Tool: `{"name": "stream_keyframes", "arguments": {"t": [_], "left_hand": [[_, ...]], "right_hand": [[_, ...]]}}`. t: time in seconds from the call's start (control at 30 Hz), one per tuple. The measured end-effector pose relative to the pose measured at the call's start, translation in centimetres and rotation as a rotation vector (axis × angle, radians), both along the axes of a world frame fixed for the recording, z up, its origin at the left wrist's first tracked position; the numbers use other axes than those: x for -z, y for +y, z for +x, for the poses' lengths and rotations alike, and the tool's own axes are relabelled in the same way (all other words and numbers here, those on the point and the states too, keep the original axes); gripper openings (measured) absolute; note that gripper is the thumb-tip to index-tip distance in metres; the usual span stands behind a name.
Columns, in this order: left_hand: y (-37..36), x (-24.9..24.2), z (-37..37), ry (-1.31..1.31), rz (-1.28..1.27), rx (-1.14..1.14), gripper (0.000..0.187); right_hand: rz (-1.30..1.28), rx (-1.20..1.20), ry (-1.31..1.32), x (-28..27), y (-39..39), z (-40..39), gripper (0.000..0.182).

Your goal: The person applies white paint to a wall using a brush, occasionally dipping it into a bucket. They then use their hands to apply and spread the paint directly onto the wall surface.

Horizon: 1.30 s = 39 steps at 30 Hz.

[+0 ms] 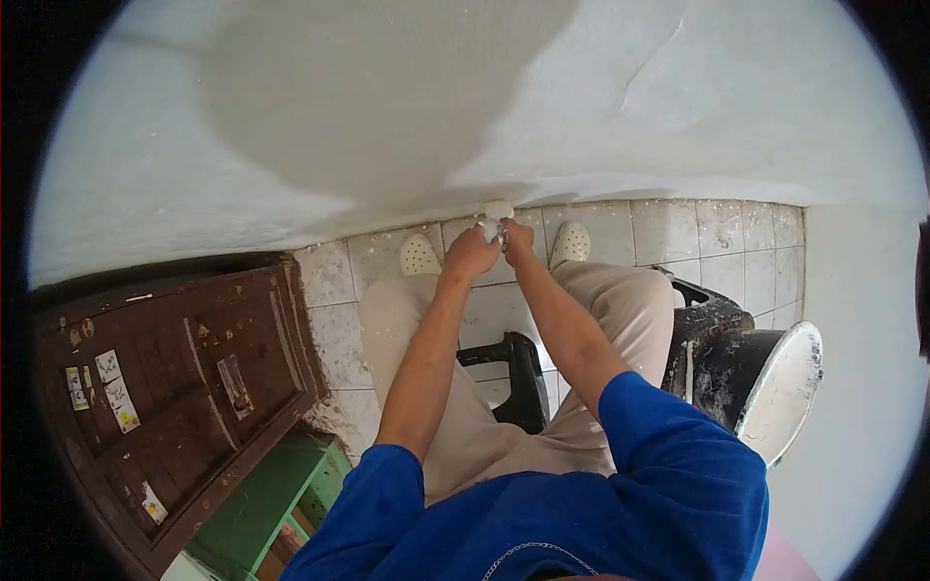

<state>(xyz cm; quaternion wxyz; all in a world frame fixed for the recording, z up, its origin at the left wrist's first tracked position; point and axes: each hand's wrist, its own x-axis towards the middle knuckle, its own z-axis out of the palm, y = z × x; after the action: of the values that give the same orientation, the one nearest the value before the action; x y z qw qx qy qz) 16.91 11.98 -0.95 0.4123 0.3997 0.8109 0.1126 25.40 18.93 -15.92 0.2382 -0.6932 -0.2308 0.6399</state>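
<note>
Low at the foot of the white wall point(620, 116), my left hand point(472, 252) and my right hand point(518, 237) are close together, both with curled fingers. Between and just beyond them is a small whitish, rounded piece point(498, 209), close to where the wall joins the floor. White smears show on the fingers. Both hands seem closed around the near end of this piece, but its kind is too small to make out. My arms reach straight forward between my knees.
White-speckled floor tiles point(668, 228) run along the wall. A brown wooden door point(174, 387) with stickers and a green shelf point(262, 499) stand left. A black stool point(523, 378) is under me. To the right, a white-rimmed bucket point(780, 392) sits by a stained black stand point(712, 334).
</note>
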Motion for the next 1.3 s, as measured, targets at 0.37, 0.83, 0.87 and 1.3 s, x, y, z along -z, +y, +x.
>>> {"name": "stream_keyframes", "arguments": {"t": [0.37, 0.83, 0.87, 1.3], "left_hand": [[0.2, 1.1, -1.1, -0.042, -0.023, -0.048, 0.053], [-0.5, 0.6, -0.6, -0.112, -0.072, -0.031, 0.057], [-0.7, 0.7, -0.3, -0.082, -0.064, -0.007, 0.056], [0.8, 0.8, 0.7, -0.015, -0.031, 0.060, 0.057]], "right_hand": [[0.133, 0.030, 0.095, -4.0, -0.5, 0.3, 0.021], [0.284, -0.036, 0.239, -19.6, -3.4, 4.4, 0.018], [0.294, -0.054, 0.195, -19.9, -3.6, 4.8, 0.017], [0.127, 0.024, 0.091, -5.3, -1.6, 7.0, 0.022]]}}
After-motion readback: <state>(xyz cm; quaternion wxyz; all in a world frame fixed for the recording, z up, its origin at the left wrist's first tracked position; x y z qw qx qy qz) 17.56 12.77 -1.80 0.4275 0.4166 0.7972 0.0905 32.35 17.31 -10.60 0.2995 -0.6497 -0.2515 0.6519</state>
